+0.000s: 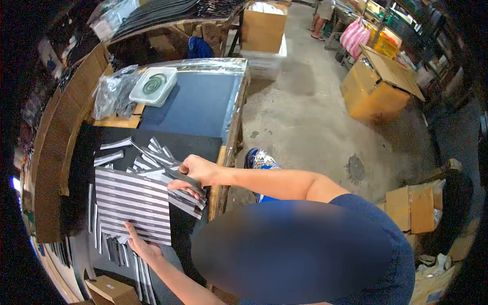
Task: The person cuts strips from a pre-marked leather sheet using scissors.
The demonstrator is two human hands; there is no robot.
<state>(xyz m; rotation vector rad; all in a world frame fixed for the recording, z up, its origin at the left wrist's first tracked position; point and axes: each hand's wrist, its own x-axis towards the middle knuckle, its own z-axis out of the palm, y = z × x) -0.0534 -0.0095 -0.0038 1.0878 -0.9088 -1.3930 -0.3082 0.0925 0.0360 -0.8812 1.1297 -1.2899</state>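
Observation:
A sheet with dark and white stripes [133, 203] lies tilted over the black work surface. Its lower edge is in my left hand [144, 247], fingers beneath and thumb on top. At the sheet's upper right corner, my right hand [199, 174] is closed around dark-handled scissors [187, 179]. The blades point left along the sheet's top edge and partly blend with the strips there. Cut striped strips [152, 155] lie loosely beyond the sheet. More narrow strips [119, 253] sit near my left hand, and several striped pieces [190, 203] lie under my right hand.
On the table's far part stand a plastic tub with a green coil [154, 86] and a crumpled plastic bag [114, 91]. A cardboard wall [56, 147] runs along the left. Cardboard boxes [373, 89] stand on the concrete floor. Another person's legs [319, 24] show far back.

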